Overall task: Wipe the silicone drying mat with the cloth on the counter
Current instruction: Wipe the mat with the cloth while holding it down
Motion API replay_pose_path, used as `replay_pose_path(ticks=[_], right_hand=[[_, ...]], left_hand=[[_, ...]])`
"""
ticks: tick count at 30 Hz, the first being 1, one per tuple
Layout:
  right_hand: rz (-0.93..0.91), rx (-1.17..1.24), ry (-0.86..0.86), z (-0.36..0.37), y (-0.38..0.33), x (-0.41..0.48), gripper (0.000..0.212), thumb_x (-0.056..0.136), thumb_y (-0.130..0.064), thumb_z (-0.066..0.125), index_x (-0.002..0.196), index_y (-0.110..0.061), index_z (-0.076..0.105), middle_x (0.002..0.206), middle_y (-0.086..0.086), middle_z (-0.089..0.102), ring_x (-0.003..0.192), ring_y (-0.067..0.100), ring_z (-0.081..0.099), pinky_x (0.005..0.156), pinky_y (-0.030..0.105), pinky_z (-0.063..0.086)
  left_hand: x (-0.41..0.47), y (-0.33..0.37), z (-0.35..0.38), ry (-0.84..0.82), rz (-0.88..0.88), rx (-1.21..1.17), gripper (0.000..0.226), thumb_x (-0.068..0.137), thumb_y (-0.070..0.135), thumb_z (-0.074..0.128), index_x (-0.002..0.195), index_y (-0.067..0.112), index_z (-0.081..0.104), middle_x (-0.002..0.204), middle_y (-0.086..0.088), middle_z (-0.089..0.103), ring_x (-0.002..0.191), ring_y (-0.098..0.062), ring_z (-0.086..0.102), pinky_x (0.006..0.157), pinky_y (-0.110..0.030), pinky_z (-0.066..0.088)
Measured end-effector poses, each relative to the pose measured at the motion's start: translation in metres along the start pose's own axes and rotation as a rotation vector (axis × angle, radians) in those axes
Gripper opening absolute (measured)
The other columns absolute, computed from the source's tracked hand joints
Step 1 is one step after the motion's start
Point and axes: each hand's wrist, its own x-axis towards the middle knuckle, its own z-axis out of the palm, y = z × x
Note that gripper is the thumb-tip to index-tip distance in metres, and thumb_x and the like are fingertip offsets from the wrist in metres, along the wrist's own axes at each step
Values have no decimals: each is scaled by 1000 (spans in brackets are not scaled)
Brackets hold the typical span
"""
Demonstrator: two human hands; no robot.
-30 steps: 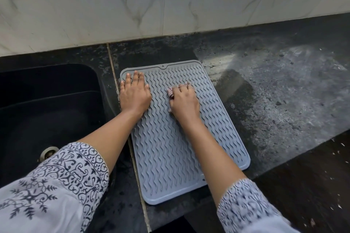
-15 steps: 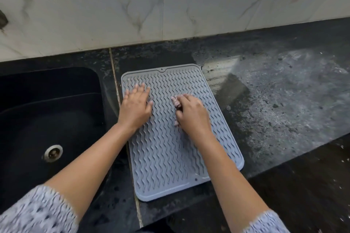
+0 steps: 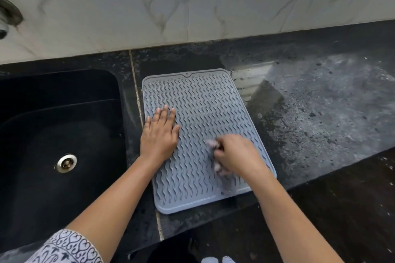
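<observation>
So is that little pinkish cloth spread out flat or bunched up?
Bunched up. The pinkish cloth is a blurred wad under the right hand, on the grey wavy-ribbed silicone mat.

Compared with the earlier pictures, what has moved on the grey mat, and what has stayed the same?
The right hand, gripping the small crumpled cloth, has slid from the far part of the grey wavy-ribbed silicone mat toward its near right edge. The left hand has also drawn back a little. It stays flat on the mat's left side; the mat still lies beside the black sink.

Matt ridged silicone mat (image 3: 203,113), glossy stone counter (image 3: 320,102)
</observation>
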Motion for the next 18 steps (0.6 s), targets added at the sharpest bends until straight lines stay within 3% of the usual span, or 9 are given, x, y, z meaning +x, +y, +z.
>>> replay_pose_path(ticks=[2, 4, 7, 9, 15, 18], right_hand=[[6, 73, 188, -1, -12, 34, 20, 90, -26, 53, 107, -19, 60, 99, 1, 63, 90, 21, 58, 80, 38, 50], [-70, 70, 292, 14, -29, 64, 31, 90, -26, 51, 120, -18, 53, 116, 3, 58, 105, 22, 52, 88, 37, 45], [-159, -66, 260, 43, -40, 81, 44, 89, -29, 48, 132, -19, 44, 140, 4, 45, 130, 28, 34, 102, 44, 36], [-152, -71, 259, 46, -33, 71, 43, 90, -30, 48, 132, -19, 45, 141, 3, 43, 132, 29, 31, 100, 45, 37], [-226, -183, 59, 32, -12, -39, 35, 97, -30, 39, 126, -14, 50, 130, 4, 49, 126, 29, 35, 94, 40, 45], [-191, -195, -136, 15, -6, -62, 28, 93, -29, 46, 113, -15, 60, 113, 2, 59, 106, 23, 49, 84, 36, 49]], left_hand=[[1, 0, 0, 4, 2, -2, 56, 101, 42, 23, 153, 26, 10, 161, 4, 2, 147, -14, -3, 117, -36, -4], [0, 0, 0, 13, -1, 5, 55, 101, 42, 23, 152, 25, 12, 161, 4, 4, 147, -14, -1, 118, -37, -3], [0, 1, -1, 29, 2, 10, 55, 101, 41, 25, 152, 25, 15, 161, 3, 7, 148, -15, 2, 118, -38, 0], [0, 0, 0, 30, 4, 4, 55, 101, 42, 25, 152, 25, 15, 160, 4, 7, 148, -14, 2, 118, -38, 0], [1, -2, 2, 29, 9, -7, 55, 101, 42, 25, 152, 25, 15, 160, 3, 7, 147, -15, 2, 118, -38, 0], [1, -2, 2, 30, 8, -5, 55, 101, 42, 25, 152, 26, 14, 160, 3, 7, 147, -15, 2, 118, -38, 1]])
